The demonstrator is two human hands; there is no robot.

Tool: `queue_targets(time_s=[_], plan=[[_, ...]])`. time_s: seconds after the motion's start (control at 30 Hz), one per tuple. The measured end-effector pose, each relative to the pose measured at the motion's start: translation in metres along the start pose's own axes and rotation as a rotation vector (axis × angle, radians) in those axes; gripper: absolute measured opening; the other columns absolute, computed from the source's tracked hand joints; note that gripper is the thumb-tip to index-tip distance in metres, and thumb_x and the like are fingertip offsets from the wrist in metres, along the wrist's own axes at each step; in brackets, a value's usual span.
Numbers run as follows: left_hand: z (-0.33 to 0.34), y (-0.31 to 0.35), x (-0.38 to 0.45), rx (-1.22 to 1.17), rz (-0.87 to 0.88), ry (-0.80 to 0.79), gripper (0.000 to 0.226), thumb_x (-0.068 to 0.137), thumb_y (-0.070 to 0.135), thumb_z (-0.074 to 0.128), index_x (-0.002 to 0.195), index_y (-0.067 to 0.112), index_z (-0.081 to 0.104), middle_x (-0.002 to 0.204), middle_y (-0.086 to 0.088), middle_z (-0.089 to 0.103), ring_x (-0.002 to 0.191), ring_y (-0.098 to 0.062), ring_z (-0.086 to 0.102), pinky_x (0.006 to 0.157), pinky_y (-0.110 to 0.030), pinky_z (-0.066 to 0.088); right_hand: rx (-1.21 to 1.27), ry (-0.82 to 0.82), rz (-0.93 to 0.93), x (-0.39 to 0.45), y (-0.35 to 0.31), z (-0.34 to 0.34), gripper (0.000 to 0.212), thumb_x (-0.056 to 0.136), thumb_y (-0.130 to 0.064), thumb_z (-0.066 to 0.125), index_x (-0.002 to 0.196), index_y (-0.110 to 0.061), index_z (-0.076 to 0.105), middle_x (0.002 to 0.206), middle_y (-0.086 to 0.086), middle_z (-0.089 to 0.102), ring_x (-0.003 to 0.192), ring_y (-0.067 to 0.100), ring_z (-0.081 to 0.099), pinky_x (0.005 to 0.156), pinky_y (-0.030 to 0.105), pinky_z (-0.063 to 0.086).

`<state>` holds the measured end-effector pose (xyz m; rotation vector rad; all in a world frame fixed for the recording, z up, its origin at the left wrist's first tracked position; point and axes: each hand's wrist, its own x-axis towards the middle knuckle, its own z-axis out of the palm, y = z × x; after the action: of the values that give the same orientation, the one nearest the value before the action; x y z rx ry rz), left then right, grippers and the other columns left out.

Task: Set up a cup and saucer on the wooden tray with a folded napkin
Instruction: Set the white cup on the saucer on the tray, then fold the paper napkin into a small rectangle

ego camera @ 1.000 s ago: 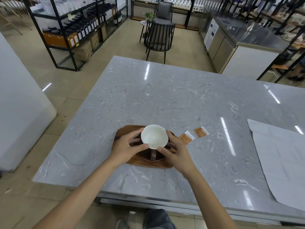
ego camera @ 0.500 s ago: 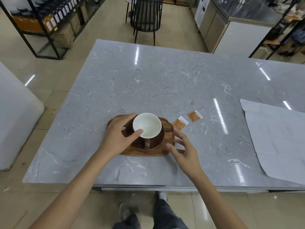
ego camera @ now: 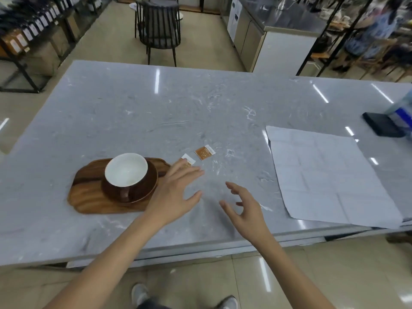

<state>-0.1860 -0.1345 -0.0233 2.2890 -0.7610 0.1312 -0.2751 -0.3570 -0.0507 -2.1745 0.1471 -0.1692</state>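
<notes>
A brown cup with a white inside (ego camera: 126, 171) stands on a dark brown saucer (ego camera: 149, 185), which rests on the wooden tray (ego camera: 89, 197) near the table's front left. My left hand (ego camera: 176, 190) hovers just right of the tray, fingers spread, holding nothing. My right hand (ego camera: 244, 208) floats further right over bare table, fingers apart and empty. A large white napkin (ego camera: 330, 177) lies flat and unfolded at the right, apart from both hands.
Two small orange sachets (ego camera: 205, 152) lie on the grey marble table (ego camera: 156, 112) just beyond my left fingertips. A black object (ego camera: 382, 127) sits at the far right edge. A dark chair (ego camera: 159, 25) and shelves stand beyond the table.
My left hand let go of the cup and moved right, off the tray. My right hand also shifted right toward the napkin. The view swung right.
</notes>
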Motion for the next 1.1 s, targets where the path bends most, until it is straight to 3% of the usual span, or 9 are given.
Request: queue_targets(time_s=[0.17, 0.3, 0.43, 0.53, 0.6, 0.73, 0.83, 0.93, 1.1], plan=[[0.08, 0.055, 0.008, -0.073, 0.002, -0.162, 0.045, 0.091, 0.031, 0.072, 0.135, 0.025, 0.064, 0.141, 0.011, 0.06, 0.146, -0.006, 0.027, 0.119, -0.027, 0.028, -0.082, 0.105, -0.038, -0.015, 0.05, -0.069, 0.021, 0.097, -0.023, 0.067, 0.118, -0.02, 0.072, 0.122, -0.01, 0.066, 0.117, 0.009, 0.061, 0.095, 0.04, 0.055], [0.135, 0.098, 0.021, -0.107, 0.044, -0.256, 0.042, 0.091, 0.023, 0.071, 0.132, 0.021, 0.066, 0.137, 0.009, 0.063, 0.144, -0.013, 0.036, 0.118, -0.025, 0.03, -0.115, 0.193, 0.008, -0.025, 0.092, -0.124, 0.015, 0.1, -0.02, 0.063, 0.111, -0.023, 0.073, 0.116, -0.01, 0.067, 0.114, 0.011, 0.062, 0.089, 0.029, 0.055], [0.18, 0.138, 0.039, -0.069, 0.087, -0.333, 0.044, 0.089, 0.014, 0.068, 0.133, 0.018, 0.065, 0.134, 0.001, 0.064, 0.132, -0.019, 0.047, 0.113, -0.029, 0.036, -0.15, 0.223, 0.091, -0.036, 0.132, -0.172, 0.018, 0.1, -0.017, 0.061, 0.114, -0.02, 0.071, 0.118, -0.005, 0.066, 0.115, 0.014, 0.06, 0.086, 0.012, 0.049], [0.211, 0.158, 0.051, 0.04, 0.156, -0.36, 0.045, 0.088, 0.013, 0.067, 0.133, 0.013, 0.065, 0.131, -0.003, 0.067, 0.124, -0.024, 0.054, 0.105, -0.032, 0.044, -0.219, 0.193, 0.182, -0.038, 0.155, -0.196, 0.024, 0.101, -0.022, 0.06, 0.122, -0.017, 0.069, 0.127, -0.001, 0.066, 0.123, 0.017, 0.057, 0.1, 0.03, 0.048], [0.224, 0.169, 0.057, 0.123, 0.166, -0.363, 0.041, 0.088, 0.013, 0.068, 0.129, 0.013, 0.069, 0.126, -0.004, 0.07, 0.12, -0.025, 0.059, 0.099, -0.035, 0.05, -0.241, 0.142, 0.214, -0.038, 0.164, -0.206, 0.028, 0.1, -0.025, 0.059, 0.126, -0.017, 0.066, 0.132, 0.001, 0.064, 0.126, 0.018, 0.055, 0.102, 0.03, 0.047], [0.237, 0.18, 0.068, 0.212, 0.258, -0.285, 0.02, 0.073, 0.008, 0.085, 0.091, 0.016, 0.081, 0.09, 0.0, 0.077, 0.086, -0.027, 0.071, 0.068, -0.037, 0.06, -0.25, 0.042, 0.229, -0.037, 0.173, -0.213, 0.038, 0.096, -0.039, 0.064, 0.129, -0.021, 0.063, 0.135, 0.001, 0.059, 0.129, 0.019, 0.051, 0.104, 0.036, 0.049], [0.235, 0.182, 0.079, 0.116, 0.227, -0.224, 0.008, 0.088, 0.01, 0.074, 0.094, 0.013, 0.079, 0.093, -0.002, 0.077, 0.089, -0.027, 0.069, 0.077, -0.036, 0.058, -0.385, 0.067, 0.176, -0.038, 0.178, -0.213, 0.042, 0.09, -0.052, 0.067, 0.124, -0.028, 0.067, 0.132, -0.004, 0.062, 0.123, 0.018, 0.054, 0.101, 0.039, 0.045], [0.224, 0.179, 0.091, 0.023, 0.186, -0.147, 0.012, 0.097, 0.014, 0.065, 0.1, 0.013, 0.077, 0.098, 0.0, 0.076, 0.093, -0.022, 0.066, 0.083, -0.03, 0.05, -0.526, 0.139, 0.087, -0.035, 0.184, -0.227, 0.027, 0.09, -0.029, 0.072, 0.116, -0.024, 0.073, 0.121, -0.002, 0.07, 0.112, 0.026, 0.062, 0.091, 0.041, 0.047], [0.181, 0.16, 0.1, -0.052, 0.071, -0.079, 0.026, 0.099, 0.025, 0.052, 0.103, 0.009, 0.073, 0.1, -0.003, 0.073, 0.095, -0.022, 0.065, 0.084, -0.03, 0.047, -0.614, 0.255, 0.13, -0.036, 0.203, -0.284, 0.041, 0.069, 0.006, 0.079, 0.108, -0.009, 0.075, 0.105, 0.01, 0.076, 0.097, 0.038, 0.068, 0.081, 0.044, 0.053]])
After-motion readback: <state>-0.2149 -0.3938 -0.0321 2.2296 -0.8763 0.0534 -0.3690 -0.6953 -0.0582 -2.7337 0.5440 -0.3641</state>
